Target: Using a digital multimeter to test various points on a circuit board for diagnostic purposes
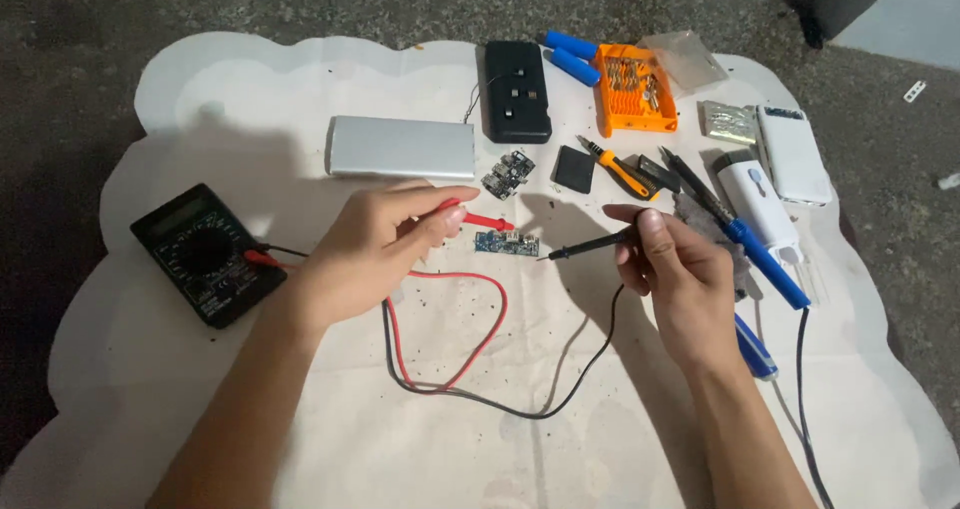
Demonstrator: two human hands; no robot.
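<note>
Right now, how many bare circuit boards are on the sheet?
2. One blue board lies between the two probe tips, near the middle of the sheet. A darker board sits just above it, right of the silver case. Others may be hidden under the hands.

Two bare forearms, sleeveless to frame edge. Left hand [375, 244] and right hand [680, 274]: no gloves, rings, watch.

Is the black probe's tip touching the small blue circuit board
Apart. The head view shows bare cloth between the black probe tip and the small blue circuit board.
</note>
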